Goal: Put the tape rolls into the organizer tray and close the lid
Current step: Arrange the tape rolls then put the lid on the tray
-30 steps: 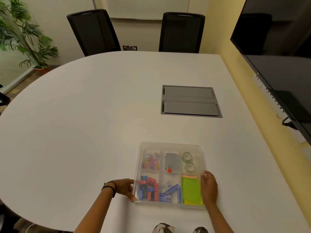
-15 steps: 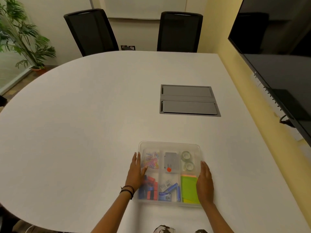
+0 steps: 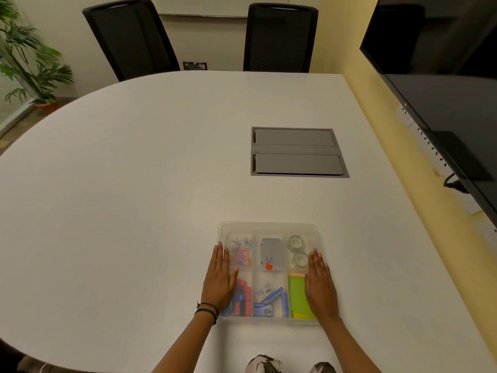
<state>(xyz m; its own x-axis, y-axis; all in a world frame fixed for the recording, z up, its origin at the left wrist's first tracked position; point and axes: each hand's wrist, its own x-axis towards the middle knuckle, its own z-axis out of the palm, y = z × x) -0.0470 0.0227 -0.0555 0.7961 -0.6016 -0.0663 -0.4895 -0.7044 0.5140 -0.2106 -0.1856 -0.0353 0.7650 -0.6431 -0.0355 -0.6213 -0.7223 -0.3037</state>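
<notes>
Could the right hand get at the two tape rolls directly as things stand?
Probably not: the clear lid appears shut over the tape rolls, and the right hand lies flat on it.

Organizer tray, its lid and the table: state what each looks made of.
Organizer tray: translucent plastic, slightly frosted; the contents show through its walls. Lid: seemingly the same clear plastic, since tape rolls and paper clips read hazily through it under both flat hands. Table: smooth matte white surface, probably laminate; the core cannot be told.
</notes>
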